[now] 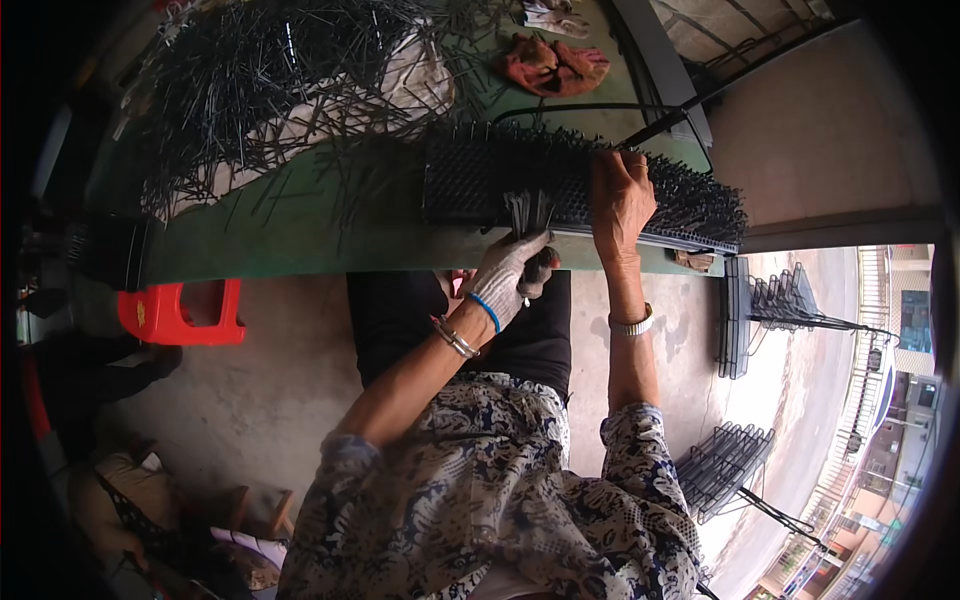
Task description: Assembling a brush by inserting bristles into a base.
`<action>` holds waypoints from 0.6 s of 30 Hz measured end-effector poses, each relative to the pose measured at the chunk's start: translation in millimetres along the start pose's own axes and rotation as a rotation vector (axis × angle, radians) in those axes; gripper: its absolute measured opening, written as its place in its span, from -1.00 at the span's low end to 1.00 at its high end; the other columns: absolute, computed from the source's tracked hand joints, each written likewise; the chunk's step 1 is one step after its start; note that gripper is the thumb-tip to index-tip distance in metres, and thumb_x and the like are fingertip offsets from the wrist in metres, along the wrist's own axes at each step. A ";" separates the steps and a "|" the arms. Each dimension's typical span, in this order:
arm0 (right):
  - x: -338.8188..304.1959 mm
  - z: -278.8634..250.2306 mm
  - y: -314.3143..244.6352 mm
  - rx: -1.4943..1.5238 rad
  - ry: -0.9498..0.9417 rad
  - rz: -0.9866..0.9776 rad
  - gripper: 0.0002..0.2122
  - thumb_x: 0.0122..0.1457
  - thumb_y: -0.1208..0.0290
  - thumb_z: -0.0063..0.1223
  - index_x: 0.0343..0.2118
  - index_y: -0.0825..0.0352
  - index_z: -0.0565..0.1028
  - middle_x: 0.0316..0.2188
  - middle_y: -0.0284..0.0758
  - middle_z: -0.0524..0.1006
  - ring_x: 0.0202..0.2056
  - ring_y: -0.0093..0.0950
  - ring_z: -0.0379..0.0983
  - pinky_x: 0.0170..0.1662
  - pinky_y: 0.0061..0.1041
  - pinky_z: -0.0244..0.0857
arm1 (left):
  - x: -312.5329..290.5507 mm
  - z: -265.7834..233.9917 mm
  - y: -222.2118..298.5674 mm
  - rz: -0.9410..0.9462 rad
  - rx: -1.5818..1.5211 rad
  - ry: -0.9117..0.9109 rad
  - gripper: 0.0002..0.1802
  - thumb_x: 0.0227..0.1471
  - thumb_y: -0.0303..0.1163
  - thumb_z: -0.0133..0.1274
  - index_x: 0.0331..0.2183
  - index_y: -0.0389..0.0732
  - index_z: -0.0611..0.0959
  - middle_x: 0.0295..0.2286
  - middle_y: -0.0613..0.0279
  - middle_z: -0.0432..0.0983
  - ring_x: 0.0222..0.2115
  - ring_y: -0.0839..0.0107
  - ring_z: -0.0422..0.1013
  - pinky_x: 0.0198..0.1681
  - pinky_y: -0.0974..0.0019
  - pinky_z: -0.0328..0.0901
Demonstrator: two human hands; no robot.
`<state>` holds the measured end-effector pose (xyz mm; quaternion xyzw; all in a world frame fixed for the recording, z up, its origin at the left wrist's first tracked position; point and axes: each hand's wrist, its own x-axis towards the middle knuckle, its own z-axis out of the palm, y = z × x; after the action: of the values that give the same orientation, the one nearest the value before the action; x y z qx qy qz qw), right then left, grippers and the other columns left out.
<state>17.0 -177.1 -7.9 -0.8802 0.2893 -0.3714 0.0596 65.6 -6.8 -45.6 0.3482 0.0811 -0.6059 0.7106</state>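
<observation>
My left hand [505,272] wears a grey-white work glove and is closed around a bundle of thin dark rods [526,212]. The rods point up toward the front side of a long black block with rows of holes [462,182]. Short black pieces stand densely in the block's right part, while the holes show more plainly at its left. Over the right half, my bare right hand [623,200] has its fingers pinched together among the standing pieces. Whatever lies between those fingertips is too small to make out.
A heap of loose black rods [270,75] covers a pale cloth [415,85] on the green table [200,250]. Behind the block lies a reddish cloth [553,66]. A red plastic stool [228,318] stands at left; black wire racks [735,318] are at right.
</observation>
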 end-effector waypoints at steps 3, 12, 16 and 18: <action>1.4 1.1 -5.0 -0.087 0.051 -0.083 -0.92 0.11 0.36 0.14 -0.34 0.17 0.58 -0.33 -0.31 0.47 -0.36 -0.28 0.46 -0.33 -0.32 0.31 | -2.8 1.6 1.1 0.021 -0.008 0.033 -0.88 0.16 -0.33 0.06 -0.35 -0.17 0.54 -0.56 0.24 0.50 -0.70 0.64 0.29 -0.76 0.58 -0.01; -5.8 -15.0 -12.0 -0.217 -0.020 -0.126 -0.86 0.11 0.35 0.14 -0.26 0.14 0.60 -0.28 -0.30 0.48 -0.33 -0.27 0.47 -0.31 -0.35 0.33 | -6.9 7.7 0.9 0.036 0.024 0.066 -0.89 0.13 -0.34 0.10 -0.34 -0.16 0.57 -0.55 0.25 0.53 -0.69 0.66 0.31 -0.76 0.58 0.00; -20.9 -26.5 -7.4 0.169 -0.238 0.029 -0.85 0.14 0.45 0.07 -0.24 0.25 0.59 -0.37 -0.29 0.54 -0.41 -0.40 0.49 -0.39 -0.47 0.31 | -9.4 10.3 1.9 0.053 0.055 0.074 -0.87 0.12 -0.32 0.12 -0.33 -0.17 0.59 -0.55 0.27 0.53 -0.70 0.66 0.30 -0.75 0.59 0.01; -29.2 -24.8 0.8 0.325 -0.431 0.072 -0.86 0.14 0.48 0.04 -0.26 0.32 0.58 -0.41 -0.30 0.56 -0.45 -0.47 0.49 -0.42 -0.52 0.30 | -9.4 9.9 0.7 0.058 0.065 0.083 -0.86 0.11 -0.31 0.13 -0.33 -0.17 0.60 -0.55 0.27 0.53 -0.70 0.66 0.30 -0.75 0.59 0.02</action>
<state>-16.7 -158.8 -8.5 -0.9071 0.2377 -0.2145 0.2733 60.8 -5.1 -32.9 0.3982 0.0805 -0.5725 0.7122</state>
